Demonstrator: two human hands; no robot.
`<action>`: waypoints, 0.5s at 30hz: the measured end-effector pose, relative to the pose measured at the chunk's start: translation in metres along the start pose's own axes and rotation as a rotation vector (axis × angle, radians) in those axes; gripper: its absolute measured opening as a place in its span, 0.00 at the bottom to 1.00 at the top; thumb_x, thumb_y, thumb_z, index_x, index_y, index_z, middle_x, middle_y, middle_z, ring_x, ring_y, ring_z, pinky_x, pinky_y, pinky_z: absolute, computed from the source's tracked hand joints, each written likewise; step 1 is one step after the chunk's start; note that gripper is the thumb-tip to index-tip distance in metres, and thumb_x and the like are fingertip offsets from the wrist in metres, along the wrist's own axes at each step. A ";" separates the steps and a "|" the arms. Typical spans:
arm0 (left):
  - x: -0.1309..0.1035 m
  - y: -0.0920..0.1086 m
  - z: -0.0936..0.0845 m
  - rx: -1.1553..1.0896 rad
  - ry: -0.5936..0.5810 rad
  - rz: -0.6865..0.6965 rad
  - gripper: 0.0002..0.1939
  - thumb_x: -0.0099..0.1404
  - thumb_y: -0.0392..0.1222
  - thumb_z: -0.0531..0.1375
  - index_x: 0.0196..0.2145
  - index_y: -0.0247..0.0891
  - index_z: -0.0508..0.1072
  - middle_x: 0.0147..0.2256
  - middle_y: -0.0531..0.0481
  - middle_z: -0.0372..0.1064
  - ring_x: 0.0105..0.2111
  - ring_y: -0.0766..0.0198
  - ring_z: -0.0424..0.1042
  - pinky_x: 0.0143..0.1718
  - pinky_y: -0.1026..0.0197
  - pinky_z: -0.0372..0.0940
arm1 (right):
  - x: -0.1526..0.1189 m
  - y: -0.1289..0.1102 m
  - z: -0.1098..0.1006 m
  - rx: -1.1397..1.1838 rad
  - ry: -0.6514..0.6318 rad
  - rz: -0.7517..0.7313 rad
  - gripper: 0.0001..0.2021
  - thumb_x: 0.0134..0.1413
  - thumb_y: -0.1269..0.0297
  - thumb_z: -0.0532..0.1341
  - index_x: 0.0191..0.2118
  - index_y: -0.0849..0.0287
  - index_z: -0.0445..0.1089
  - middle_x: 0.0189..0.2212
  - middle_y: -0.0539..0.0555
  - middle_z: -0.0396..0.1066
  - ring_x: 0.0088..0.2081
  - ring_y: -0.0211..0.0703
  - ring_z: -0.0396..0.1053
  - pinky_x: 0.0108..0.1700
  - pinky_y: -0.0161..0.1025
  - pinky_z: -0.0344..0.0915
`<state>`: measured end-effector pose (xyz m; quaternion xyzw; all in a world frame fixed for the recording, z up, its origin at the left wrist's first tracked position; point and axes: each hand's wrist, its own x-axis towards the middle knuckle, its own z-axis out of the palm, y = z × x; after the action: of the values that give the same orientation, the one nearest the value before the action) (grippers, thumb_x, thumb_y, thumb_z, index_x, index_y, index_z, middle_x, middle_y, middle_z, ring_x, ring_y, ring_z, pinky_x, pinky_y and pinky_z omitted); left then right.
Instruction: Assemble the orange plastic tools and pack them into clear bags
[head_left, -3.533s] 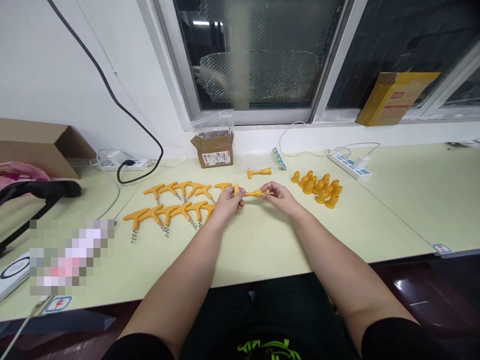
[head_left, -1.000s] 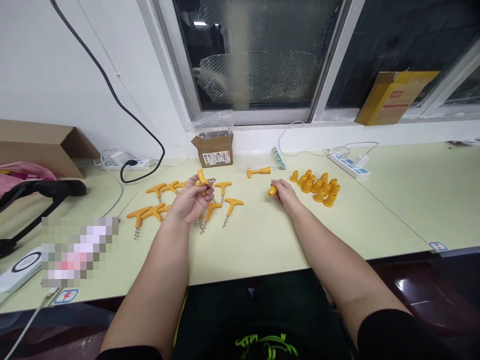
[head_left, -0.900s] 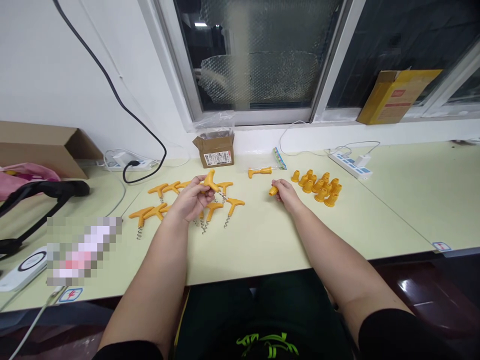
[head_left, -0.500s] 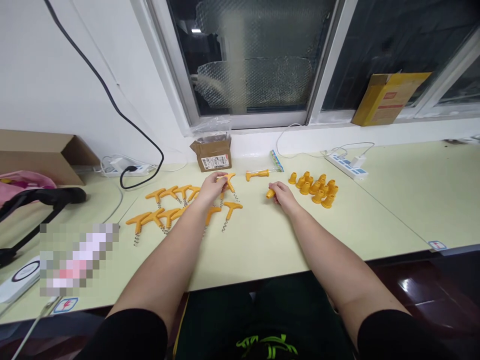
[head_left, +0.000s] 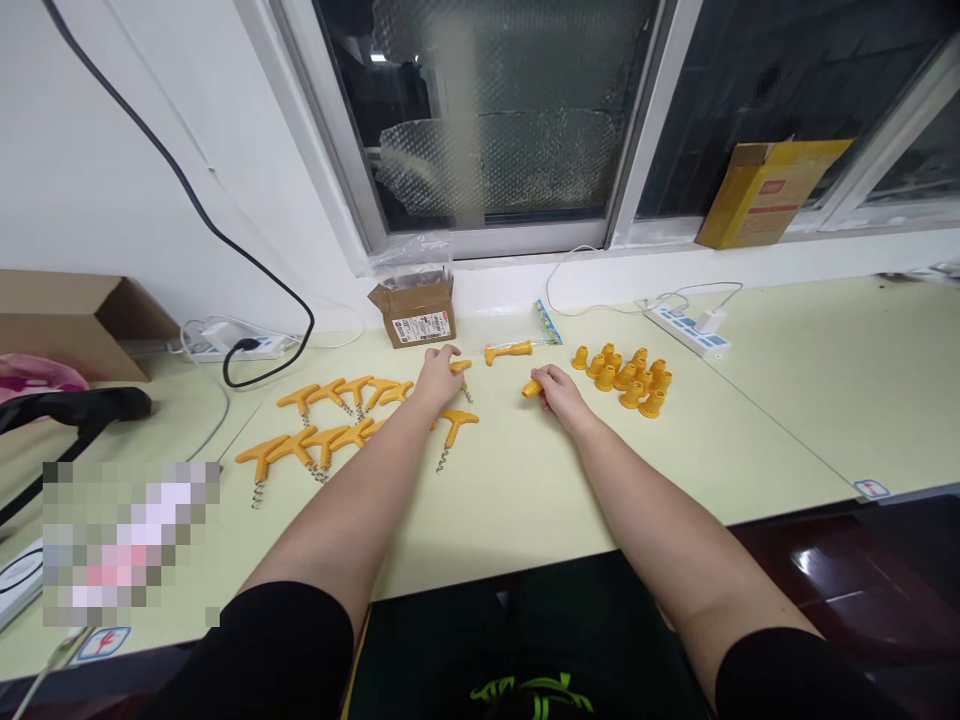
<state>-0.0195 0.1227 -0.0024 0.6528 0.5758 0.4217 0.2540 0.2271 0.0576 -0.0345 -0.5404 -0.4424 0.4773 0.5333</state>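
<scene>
My left hand (head_left: 439, 376) is closed round the yellow handle of a corkscrew (head_left: 460, 367), its metal spiral pointing down toward the table. Part of that handle is hidden by my fingers. Between the thumb and fingers of my right hand (head_left: 559, 395) is a yellow plastic sleeve (head_left: 532, 388), lying sideways with its narrow end to the left. Several T-handled corkscrews (head_left: 296, 448) lie in two rows around and under my left forearm. One more corkscrew (head_left: 456, 428) rests just in front of that hand. Several upright yellow sleeves (head_left: 625, 376) stand grouped to the right.
A corkscrew fitted in its sleeve (head_left: 508, 351) lies behind my hands, near a clear plastic bag (head_left: 499, 330). Against the wall stand a small cardboard box (head_left: 420, 315) and power strips (head_left: 688, 331). At left are a larger carton (head_left: 67, 315) and a black cable (head_left: 202, 210).
My left hand has turned over the corkscrew, whose handle now shows less and lies flatter. The right hand still holds the sleeve, slightly turned. The view has shifted a little.
</scene>
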 end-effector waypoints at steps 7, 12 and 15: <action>-0.022 -0.006 -0.004 0.263 -0.198 0.111 0.04 0.57 0.33 0.65 0.30 0.41 0.76 0.42 0.44 0.68 0.45 0.51 0.72 0.57 0.51 0.64 | -0.001 -0.001 0.001 0.138 -0.042 0.024 0.22 0.43 0.55 0.73 0.27 0.54 0.57 0.18 0.44 0.65 0.20 0.34 0.63 0.23 0.32 0.62; -0.036 0.000 -0.014 0.409 -0.293 0.132 0.10 0.58 0.36 0.63 0.39 0.40 0.78 0.51 0.43 0.71 0.53 0.46 0.71 0.61 0.46 0.62 | -0.001 -0.003 -0.003 0.208 -0.078 0.040 0.21 0.41 0.55 0.72 0.31 0.53 0.58 0.25 0.47 0.71 0.28 0.41 0.74 0.34 0.41 0.75; -0.052 0.013 -0.021 0.478 -0.274 0.233 0.16 0.63 0.37 0.60 0.49 0.40 0.76 0.56 0.42 0.70 0.60 0.47 0.66 0.65 0.47 0.59 | -0.004 -0.008 -0.012 0.179 -0.030 -0.032 0.22 0.43 0.60 0.70 0.44 0.50 0.62 0.28 0.44 0.70 0.32 0.43 0.76 0.40 0.44 0.76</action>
<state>-0.0286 0.0669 0.0059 0.8066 0.5403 0.2084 0.1183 0.2390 0.0525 -0.0263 -0.4765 -0.4144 0.5143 0.5803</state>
